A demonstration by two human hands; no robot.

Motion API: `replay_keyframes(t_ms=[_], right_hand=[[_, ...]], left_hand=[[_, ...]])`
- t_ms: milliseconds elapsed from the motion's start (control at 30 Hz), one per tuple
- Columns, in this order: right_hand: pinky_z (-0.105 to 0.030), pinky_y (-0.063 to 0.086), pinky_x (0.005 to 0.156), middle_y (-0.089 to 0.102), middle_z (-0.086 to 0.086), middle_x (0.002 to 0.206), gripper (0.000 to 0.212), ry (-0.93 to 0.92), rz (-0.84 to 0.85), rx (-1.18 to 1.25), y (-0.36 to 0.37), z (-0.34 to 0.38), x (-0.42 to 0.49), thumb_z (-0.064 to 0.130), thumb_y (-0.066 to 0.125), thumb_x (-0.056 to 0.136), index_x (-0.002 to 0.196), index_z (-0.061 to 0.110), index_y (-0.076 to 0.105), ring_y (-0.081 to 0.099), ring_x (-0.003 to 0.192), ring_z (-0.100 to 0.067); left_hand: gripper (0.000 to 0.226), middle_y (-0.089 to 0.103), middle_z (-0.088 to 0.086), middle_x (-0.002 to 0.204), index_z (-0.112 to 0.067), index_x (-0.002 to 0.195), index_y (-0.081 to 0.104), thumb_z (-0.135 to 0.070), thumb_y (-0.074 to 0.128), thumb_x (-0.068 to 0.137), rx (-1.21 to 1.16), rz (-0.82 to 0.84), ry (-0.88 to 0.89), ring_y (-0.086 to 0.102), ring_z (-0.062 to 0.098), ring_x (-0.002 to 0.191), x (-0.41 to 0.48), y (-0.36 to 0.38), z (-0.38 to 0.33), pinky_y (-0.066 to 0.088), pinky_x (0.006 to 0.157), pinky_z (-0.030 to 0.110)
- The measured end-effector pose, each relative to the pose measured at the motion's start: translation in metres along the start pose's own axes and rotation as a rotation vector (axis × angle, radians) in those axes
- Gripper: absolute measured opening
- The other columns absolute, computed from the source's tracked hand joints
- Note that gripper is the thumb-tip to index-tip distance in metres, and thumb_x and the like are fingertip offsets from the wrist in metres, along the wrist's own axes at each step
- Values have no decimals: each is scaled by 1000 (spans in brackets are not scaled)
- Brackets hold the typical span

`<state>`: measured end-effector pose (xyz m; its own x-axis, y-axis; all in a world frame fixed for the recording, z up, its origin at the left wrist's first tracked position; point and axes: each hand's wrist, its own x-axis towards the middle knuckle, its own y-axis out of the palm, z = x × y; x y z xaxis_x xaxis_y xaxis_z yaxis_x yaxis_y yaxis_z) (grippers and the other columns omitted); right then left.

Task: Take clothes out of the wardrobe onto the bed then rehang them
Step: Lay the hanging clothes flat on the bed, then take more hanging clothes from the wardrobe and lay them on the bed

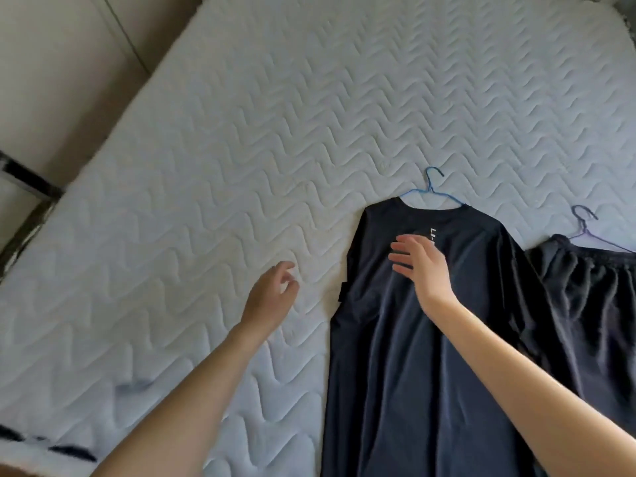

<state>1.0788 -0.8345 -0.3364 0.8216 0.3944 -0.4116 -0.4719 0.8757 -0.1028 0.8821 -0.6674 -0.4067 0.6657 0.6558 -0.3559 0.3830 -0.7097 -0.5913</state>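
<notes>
Where the dark navy shirt (413, 339) lies: flat on the white quilted bed (241, 149), on blue wire hanger (430, 189).
Right hand (423, 266): fingers straight, over its chest.
Left hand (272, 297): fingers relaxed, empty.

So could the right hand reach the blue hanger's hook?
Probably yes. The right hand is over the chest of the dark shirt, and the hook of the blue hanger lies bare on the bed just beyond, nothing between.

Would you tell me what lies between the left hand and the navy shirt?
Only bare quilted mattress lies between left hand and navy shirt, in the head view.
</notes>
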Motion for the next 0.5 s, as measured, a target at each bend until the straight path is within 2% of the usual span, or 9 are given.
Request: replay_keyframes(t_ms=[67, 133, 300, 400, 500], right_hand=[[-39, 53, 86, 69, -10, 102, 22, -8, 59, 21, -2, 21, -70, 17, 45, 98, 105, 10, 65, 67, 95, -25], [-38, 54, 85, 71, -9, 102, 26, -5, 143, -8, -6, 37, -140, 16, 42, 100, 105, 9, 67, 68, 94, -24], [-43, 53, 85, 73, -14, 96, 30, 72, 352, -50, -10, 49, -302, 12, 40, 101, 100, 7, 69, 69, 93, -30], [-40, 56, 80, 72, -19, 91, 30, 114, 481, -100, -5, 34, -368, 11, 41, 102, 98, 0, 68, 69, 90, -36], [-34, 55, 69, 70, -26, 90, 28, 174, 586, -131, 10, 13, -406, 10, 44, 100, 91, -1, 68, 68, 82, -35]], left_hand=[[22, 65, -12, 105, -24, 112, 64, -22, 52, 94, -93, -110, 67, 60, 3, 97, -57, -44, -33, 41, 83, 9], [17, 66, -19, 103, -28, 104, 66, -21, 53, 94, -173, -178, 74, 60, -3, 94, -123, -86, -59, 40, 78, 3], [18, 68, -22, 104, -39, 102, 65, -41, 52, 89, -318, -284, -54, 62, -3, 101, -310, -157, -71, 46, 88, 13], [17, 68, -20, 106, -35, 107, 66, -34, 54, 95, -368, -387, -198, 63, -3, 101, -419, -164, -45, 49, 89, 19], [18, 70, -21, 102, -36, 104, 66, -25, 54, 96, -407, -537, -361, 64, -4, 99, -511, -149, -6, 49, 87, 16]])
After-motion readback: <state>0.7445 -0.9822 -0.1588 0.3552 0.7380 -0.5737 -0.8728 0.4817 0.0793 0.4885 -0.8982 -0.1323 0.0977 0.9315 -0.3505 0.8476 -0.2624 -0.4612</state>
